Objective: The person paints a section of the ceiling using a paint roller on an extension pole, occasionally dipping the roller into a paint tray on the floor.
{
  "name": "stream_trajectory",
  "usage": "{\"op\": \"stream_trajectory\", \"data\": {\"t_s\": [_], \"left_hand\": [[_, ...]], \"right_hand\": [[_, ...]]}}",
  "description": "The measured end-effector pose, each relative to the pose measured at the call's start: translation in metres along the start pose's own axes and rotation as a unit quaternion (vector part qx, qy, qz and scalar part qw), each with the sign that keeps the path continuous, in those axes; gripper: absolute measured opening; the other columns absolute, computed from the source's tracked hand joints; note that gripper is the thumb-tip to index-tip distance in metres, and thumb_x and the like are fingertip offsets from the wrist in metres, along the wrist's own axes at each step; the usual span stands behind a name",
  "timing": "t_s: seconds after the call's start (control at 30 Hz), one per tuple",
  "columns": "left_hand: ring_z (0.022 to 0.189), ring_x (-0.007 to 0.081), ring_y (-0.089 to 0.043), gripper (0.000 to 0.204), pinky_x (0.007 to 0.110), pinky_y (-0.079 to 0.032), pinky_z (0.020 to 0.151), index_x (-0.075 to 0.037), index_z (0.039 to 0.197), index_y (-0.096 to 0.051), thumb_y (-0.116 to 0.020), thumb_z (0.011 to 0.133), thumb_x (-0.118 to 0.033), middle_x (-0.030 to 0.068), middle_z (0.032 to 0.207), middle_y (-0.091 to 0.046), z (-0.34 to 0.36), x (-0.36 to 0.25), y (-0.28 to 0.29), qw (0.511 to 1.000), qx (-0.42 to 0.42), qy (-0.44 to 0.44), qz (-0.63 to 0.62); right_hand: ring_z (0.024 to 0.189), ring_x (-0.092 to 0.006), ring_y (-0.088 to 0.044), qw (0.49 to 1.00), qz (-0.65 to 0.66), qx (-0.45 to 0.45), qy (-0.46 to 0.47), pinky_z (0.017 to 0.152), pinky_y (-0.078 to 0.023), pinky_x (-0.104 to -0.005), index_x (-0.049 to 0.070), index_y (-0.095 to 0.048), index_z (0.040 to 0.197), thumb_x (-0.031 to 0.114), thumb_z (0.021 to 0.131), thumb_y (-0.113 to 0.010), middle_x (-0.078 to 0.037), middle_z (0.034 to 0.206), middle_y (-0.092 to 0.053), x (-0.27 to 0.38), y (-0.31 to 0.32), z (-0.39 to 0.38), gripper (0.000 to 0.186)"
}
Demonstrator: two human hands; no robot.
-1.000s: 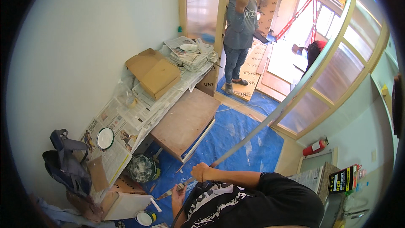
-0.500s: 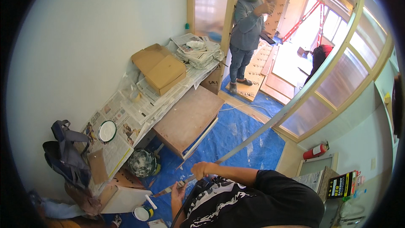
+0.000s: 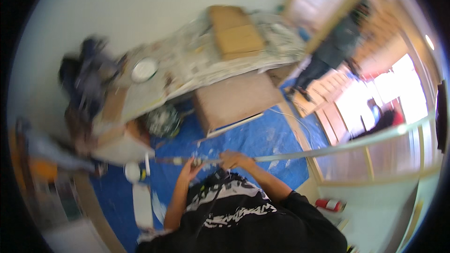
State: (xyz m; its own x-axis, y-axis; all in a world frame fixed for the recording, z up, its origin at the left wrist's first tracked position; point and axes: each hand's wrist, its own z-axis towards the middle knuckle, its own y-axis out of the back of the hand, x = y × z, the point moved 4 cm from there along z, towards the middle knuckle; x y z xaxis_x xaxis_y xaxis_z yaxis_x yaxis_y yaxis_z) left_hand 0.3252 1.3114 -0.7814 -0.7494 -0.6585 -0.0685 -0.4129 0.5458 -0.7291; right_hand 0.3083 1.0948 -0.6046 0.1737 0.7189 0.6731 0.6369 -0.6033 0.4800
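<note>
A long pole (image 3: 300, 154) crosses in front of me, grey to the right and brownish toward its left end. A slim white piece like a paint roller (image 3: 147, 164) shows at that left end, beside an open paint can (image 3: 132, 172). My right hand (image 3: 234, 159) is closed round the pole in front of my chest. Farther left, my left hand (image 3: 191, 169) holds the pole's brownish part, at a pale wrapped spot. Motion blur hides the exact finger positions.
Blue sheeting (image 3: 276, 133) covers the floor. A newspaper-covered bench (image 3: 187, 72) bears a cardboard box (image 3: 239, 37) and a round white lid (image 3: 144, 70). Below are a brown cabinet (image 3: 239, 98) and a smeared bucket (image 3: 163, 121). A co-worker (image 3: 335, 42) stands far right; a fire extinguisher (image 3: 331, 204) is near right.
My view has turned, so the room appears rotated and blurred. The pole now lies nearly level across the picture instead of slanting up to the right. Both hands keep their hold.
</note>
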Motion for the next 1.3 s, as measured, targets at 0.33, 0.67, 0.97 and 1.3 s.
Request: {"op": "stream_trajectory", "data": {"t_s": [0.33, 0.67, 0.97, 1.3], "left_hand": [[0.093, 0.0315, -0.065, 0.024, 0.049, -0.054, 0.089, 0.001, 0.099, -0.058, -0.062, 0.090, -0.021, 0.0181, 0.099, -0.064, -0.021, 0.004, -0.011, 1.000, 0.009, -0.011, 0.023], [0.095, 0.0326, -0.064, 0.026, 0.049, -0.054, 0.089, 0.002, 0.103, -0.055, -0.060, 0.088, -0.019, 0.0200, 0.105, -0.061, -0.049, -0.019, 0.019, 0.997, -0.057, -0.051, 0.013], [0.100, 0.0325, -0.062, 0.045, 0.045, -0.052, 0.088, 0.000, 0.124, -0.047, -0.055, 0.091, -0.029, 0.0195, 0.115, -0.059, -0.112, -0.084, 0.069, 0.962, -0.181, -0.132, 0.157], [0.103, 0.0290, -0.061, 0.048, 0.039, -0.051, 0.086, -0.002, 0.129, -0.042, -0.050, 0.092, -0.031, 0.0171, 0.118, -0.059, -0.224, -0.037, 0.199, 0.920, -0.310, -0.241, -0.002]], "right_hand": [[0.072, -0.0416, -0.062, 0.990, -0.131, -0.027, 0.035, 0.064, -0.047, -0.0458, 0.000, -0.062, 0.090, 0.018, 0.080, -0.064, -0.026, 0.077, -0.062, 0.032, 0.001, -0.012, 0.021], [0.064, -0.0327, -0.060, 0.984, -0.048, 0.145, -0.095, 0.059, -0.046, -0.0401, 0.004, -0.054, 0.117, 0.016, 0.081, -0.066, -0.022, 0.071, -0.061, 0.078, -0.010, -0.014, 0.040], [0.073, -0.0472, -0.058, 0.971, -0.127, 0.105, 0.171, 0.070, -0.046, -0.0502, 0.008, -0.041, 0.136, 0.004, 0.083, -0.051, -0.029, 0.079, -0.060, 0.094, -0.069, 0.054, 0.053], [0.075, -0.0462, -0.061, 0.929, -0.292, 0.119, 0.195, 0.070, -0.048, -0.0531, 0.011, -0.039, 0.139, 0.011, 0.087, -0.048, -0.034, 0.077, -0.058, 0.134, -0.078, 0.161, 0.053]]}}
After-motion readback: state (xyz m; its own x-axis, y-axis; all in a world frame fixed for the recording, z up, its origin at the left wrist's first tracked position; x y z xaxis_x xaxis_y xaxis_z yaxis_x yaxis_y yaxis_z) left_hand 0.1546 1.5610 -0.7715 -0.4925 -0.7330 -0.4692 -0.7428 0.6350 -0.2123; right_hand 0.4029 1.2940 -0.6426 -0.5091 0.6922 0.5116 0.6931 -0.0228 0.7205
